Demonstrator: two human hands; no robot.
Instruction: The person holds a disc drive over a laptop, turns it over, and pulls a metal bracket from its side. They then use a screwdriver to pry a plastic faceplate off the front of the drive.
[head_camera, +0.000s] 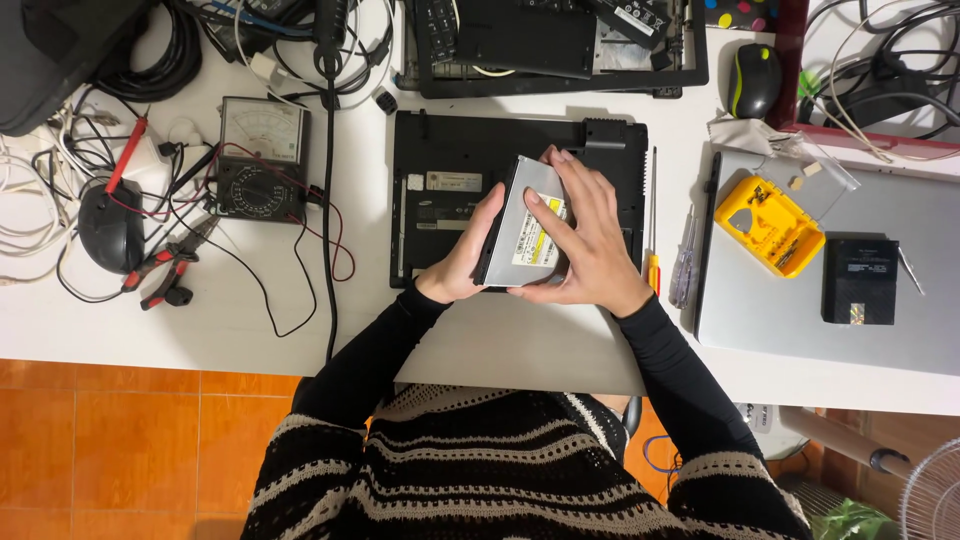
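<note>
Sweater (500, 470) nearest the lens; both hands hold a drive (530, 225) over the laptop (450, 190).

The left hand (465, 255) curls round the drive's left edge, fingers closed on it; the right hand (590, 245) lies flat across its label, fingers spread, steadying it tilted above the upturned laptop, whose side bay sits beneath. Screwdrivers (665, 255) wait just right; a multimeter (260, 160) stands well left.

left hand (462, 262) grips grey optical drive (530, 225) at its left edge | right hand (590, 245) lies over drive's right side, fingers (570, 195) spread | drive held tilted above upturned black laptop (450, 190) | analogue multimeter (262, 158) left, yellow bit case (770, 225) right on white worktop (230, 320)
</note>
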